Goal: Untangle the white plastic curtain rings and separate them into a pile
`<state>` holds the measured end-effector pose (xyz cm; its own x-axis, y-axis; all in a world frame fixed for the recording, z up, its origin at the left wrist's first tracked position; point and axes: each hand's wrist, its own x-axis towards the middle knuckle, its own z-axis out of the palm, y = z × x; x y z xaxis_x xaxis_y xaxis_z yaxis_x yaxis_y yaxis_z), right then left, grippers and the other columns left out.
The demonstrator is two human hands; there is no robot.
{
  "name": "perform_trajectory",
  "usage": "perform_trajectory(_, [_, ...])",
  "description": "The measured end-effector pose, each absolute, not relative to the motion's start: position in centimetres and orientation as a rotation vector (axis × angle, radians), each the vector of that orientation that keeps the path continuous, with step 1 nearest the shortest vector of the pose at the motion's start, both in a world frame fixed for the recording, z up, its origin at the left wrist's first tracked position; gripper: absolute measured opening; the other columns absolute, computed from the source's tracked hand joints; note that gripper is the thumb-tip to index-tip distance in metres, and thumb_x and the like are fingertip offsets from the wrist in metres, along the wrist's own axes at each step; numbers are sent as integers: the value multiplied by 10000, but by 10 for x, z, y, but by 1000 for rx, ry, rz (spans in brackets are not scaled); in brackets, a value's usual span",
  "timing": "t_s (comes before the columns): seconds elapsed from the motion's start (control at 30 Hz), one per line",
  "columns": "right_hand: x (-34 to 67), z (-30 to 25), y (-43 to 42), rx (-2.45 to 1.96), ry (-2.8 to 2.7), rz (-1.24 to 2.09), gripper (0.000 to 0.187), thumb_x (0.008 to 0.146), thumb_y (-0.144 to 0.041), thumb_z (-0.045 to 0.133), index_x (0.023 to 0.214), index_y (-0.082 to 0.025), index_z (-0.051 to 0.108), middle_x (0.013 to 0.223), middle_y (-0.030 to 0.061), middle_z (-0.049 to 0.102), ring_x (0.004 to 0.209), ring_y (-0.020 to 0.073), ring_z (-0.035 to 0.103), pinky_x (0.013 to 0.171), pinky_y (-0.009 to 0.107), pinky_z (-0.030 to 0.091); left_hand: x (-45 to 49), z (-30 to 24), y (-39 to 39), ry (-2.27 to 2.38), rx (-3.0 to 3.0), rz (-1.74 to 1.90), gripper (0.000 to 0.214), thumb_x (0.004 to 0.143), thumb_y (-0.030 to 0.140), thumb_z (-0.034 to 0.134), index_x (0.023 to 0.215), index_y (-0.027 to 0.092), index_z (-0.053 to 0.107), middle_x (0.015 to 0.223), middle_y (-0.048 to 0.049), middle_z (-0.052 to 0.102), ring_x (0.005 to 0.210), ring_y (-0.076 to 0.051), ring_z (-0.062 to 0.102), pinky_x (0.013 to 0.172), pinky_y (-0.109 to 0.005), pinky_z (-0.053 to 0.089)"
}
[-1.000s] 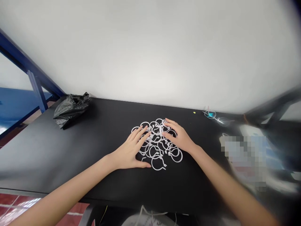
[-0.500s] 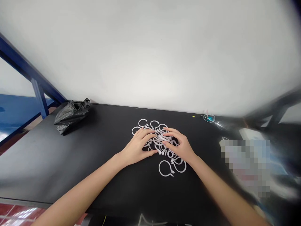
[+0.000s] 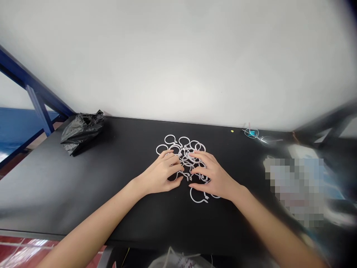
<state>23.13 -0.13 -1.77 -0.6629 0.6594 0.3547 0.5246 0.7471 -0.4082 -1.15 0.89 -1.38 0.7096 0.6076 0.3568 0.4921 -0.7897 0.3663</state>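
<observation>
A loose pile of white rings (image 3: 188, 165) with small clasp-like ends lies on the black table (image 3: 139, 219). My left hand (image 3: 160, 172) rests at the left side of the pile, fingers curved and apart over several rings. From the right, my right hand (image 3: 219, 175) spreads its fingers across the pile, its thumb toward the near side. Neither hand clearly grips a ring. One white ring (image 3: 198, 202) lies at the near edge, partly under the right hand. Both hands hide some of the rings.
A crumpled black plastic bag (image 3: 82, 132) sits at the back left. Thin-framed eyeglasses (image 3: 251, 133) and a small yellow bit (image 3: 232, 131) lie near the wall (image 3: 178, 67). At right is a blurred, pixelated plastic package (image 3: 295, 190). A blue frame post (image 3: 39, 106) stands at left.
My hands have shifted on the pile, and the right thumb has dropped toward the near side. Some rings have moved between the hands. The view has tilted slightly downward.
</observation>
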Motion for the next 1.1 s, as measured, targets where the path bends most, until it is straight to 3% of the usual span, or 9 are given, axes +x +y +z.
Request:
perform_trajectory(0.2, [228,-17,-4,-919,-2529,399,83,892,-279,649,883,-199,670,1405,145,511,1382,323,411,1085,561,414,-9,-14,8,870,2694,641,147,885,231,540,936,180,668,840,-30,613,843,-174,591,1090,-456,355])
perform_trajectory(0.33, [227,-15,-7,-959,-2436,602,88,886,-308,662,847,-230,675,1438,93,493,1401,319,388,1087,584,409,-10,-16,8,844,2634,693,136,872,257,605,957,174,672,846,-33,622,874,-185,593,1065,-452,376])
perform_trajectory(0.47, [226,-9,-9,-990,-2274,798,52,868,-297,686,836,-256,691,1427,50,515,1386,303,419,1087,568,424,-7,-15,5,802,2431,866,124,902,273,623,957,182,688,829,-35,620,846,-177,584,874,-366,477])
perform_trajectory(0.57, [223,-8,-10,-910,-2156,745,55,886,-254,664,836,-245,686,1330,63,597,1319,279,500,1074,532,446,-1,-12,1,759,2238,941,123,927,224,588,922,180,702,802,-32,610,745,-137,576,714,-287,499])
perform_trajectory(0.7, [216,-13,-9,-786,-2052,572,85,897,-204,640,826,-239,670,1056,58,711,1121,250,632,950,469,529,4,-6,-5,765,2084,922,132,930,213,565,944,169,689,852,-51,650,761,-138,611,681,-268,532])
perform_trajectory(0.83, [210,-19,-9,-765,-2010,524,78,907,-187,617,852,-230,652,856,33,703,856,198,674,757,380,567,6,-7,-7,800,2072,912,121,902,240,615,970,171,686,893,-59,669,808,-159,632,760,-315,549])
perform_trajectory(1.0, [206,-21,-12,-779,-1902,404,107,892,-119,612,862,-219,635,813,27,683,714,156,652,616,297,556,14,-12,-10,796,1993,981,355,714,324,829,988,166,668,1009,-73,670,916,-193,656,840,-341,561])
perform_trajectory(1.1, [202,-21,-16,-762,-1845,318,139,881,-100,615,885,-236,644,792,13,682,672,149,648,567,278,545,22,-13,-15,814,1951,1029,325,729,336,816,950,167,649,940,-59,683,871,-184,661,809,-335,567])
